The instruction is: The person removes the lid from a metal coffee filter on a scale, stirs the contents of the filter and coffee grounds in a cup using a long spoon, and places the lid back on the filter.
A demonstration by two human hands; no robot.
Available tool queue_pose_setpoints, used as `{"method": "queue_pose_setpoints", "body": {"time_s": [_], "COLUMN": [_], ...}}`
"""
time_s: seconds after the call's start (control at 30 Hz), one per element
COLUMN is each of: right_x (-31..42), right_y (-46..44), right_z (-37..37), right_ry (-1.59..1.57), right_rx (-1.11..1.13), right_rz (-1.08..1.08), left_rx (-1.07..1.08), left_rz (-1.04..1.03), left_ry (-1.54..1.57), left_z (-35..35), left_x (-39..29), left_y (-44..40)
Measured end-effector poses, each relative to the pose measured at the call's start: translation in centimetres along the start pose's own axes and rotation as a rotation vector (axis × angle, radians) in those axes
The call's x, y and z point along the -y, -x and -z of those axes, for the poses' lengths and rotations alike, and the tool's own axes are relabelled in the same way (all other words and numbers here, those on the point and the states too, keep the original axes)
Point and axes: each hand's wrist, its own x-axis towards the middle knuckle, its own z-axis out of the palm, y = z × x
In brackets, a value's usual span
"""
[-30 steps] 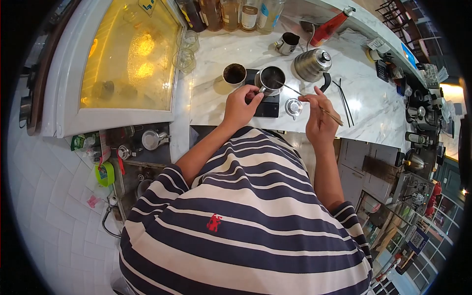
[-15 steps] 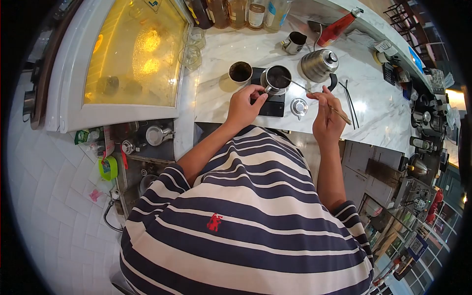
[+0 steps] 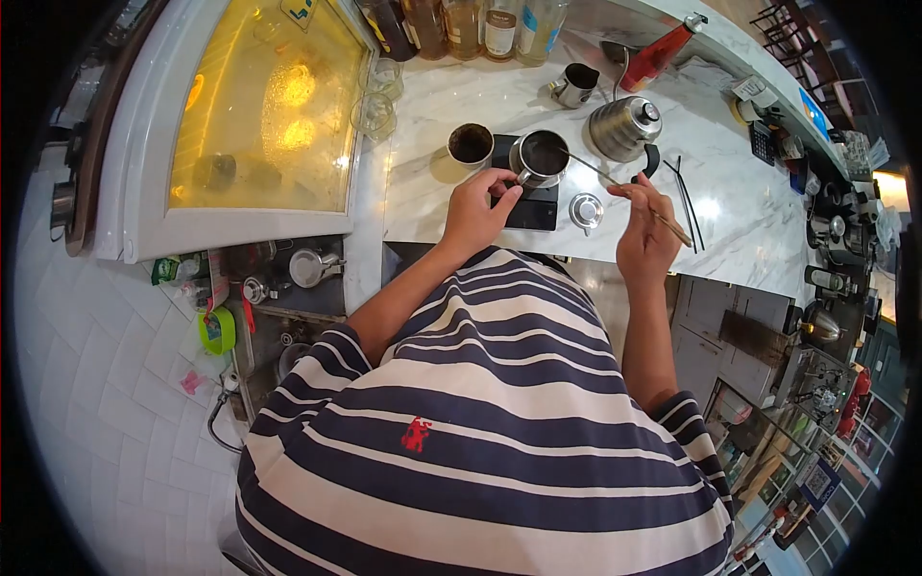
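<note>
With the metal cup (image 3: 552,179) as the clock's centre, a white marbled counter (image 3: 432,211) spreads around it, grey-veined and glossy. The cup is on or just above a flat black device (image 3: 531,217). The left hand (image 3: 479,208) pinches the cup's handle from seven o'clock; the right hand (image 3: 648,232), at four, grasps a thin stick (image 3: 610,179) slanting to the cup's rim. A paper cup (image 3: 471,167) stands at nine, a steel kettle (image 3: 617,132) between two and three, a metal pitcher (image 3: 577,88) at one and bottles (image 3: 463,31) towards eleven. A small metal lid (image 3: 586,211) lies between four and five. Beyond nine o'clock, a white-framed glass door (image 3: 264,115) glows yellow; white tiles (image 3: 101,384) fill the area towards eight. The left fingers mostly hide the handle, and the stick's far end is hard to make out, perhaps a spoon. The bottle tops are cut off, a striped shirt (image 3: 480,422) covers six o'clock, and chairs (image 3: 802,48) towards two are distorted by the curved view.
</note>
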Motion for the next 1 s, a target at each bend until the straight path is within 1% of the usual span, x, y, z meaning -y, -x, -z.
{"method": "queue_pose_setpoints", "body": {"time_s": [0.1,0.2,0.23,0.37,0.43,0.6,0.63,0.77,0.93,1.0], "right_x": [-0.1,0.8,0.7,0.1,0.0,0.3,0.0,-0.7,-0.9,-0.9], "right_y": [0.2,0.1,0.0,-1.1,-1.0,-1.1,-1.2,-1.8,-1.7,-2.3], "right_z": [1.0,0.5,0.0,0.5,1.4,0.7,0.3,1.4,2.1,1.7], "right_ry": [-0.024,-0.014,-0.023,0.008,0.005,-0.056,-0.064,-0.039,-0.055,-0.059], "right_rx": [0.011,0.082,0.065,0.052,0.096,0.154,0.117,0.099,0.194,0.206], "right_rz": [0.002,0.006,0.024,0.050,0.049,0.061,0.073,0.046,0.094,0.107], "left_rx": [0.003,0.011,0.013,-0.005,-0.005,-0.022,-0.030,-0.044,-0.136,-0.134], "left_rz": [0.005,0.026,0.034,-0.027,-0.041,0.006,0.015,0.050,0.076,0.106], "left_ry": [-0.004,-0.010,-0.011,-0.014,-0.030,-0.021,-0.026,-0.052,-0.047,-0.051], "left_z": [0.1,0.2,0.2,0.1,0.2,-0.2,-0.3,-0.4,-0.6,-0.8], "left_x": [-0.1,-0.3,-0.3,0.0,-0.2,-0.4,-0.4,-0.3,-0.9,-1.1], "left_y": [-0.1,-0.3,-0.3,-0.6,-0.8,-0.6,-0.3,0.3,0.2,0.5]}}
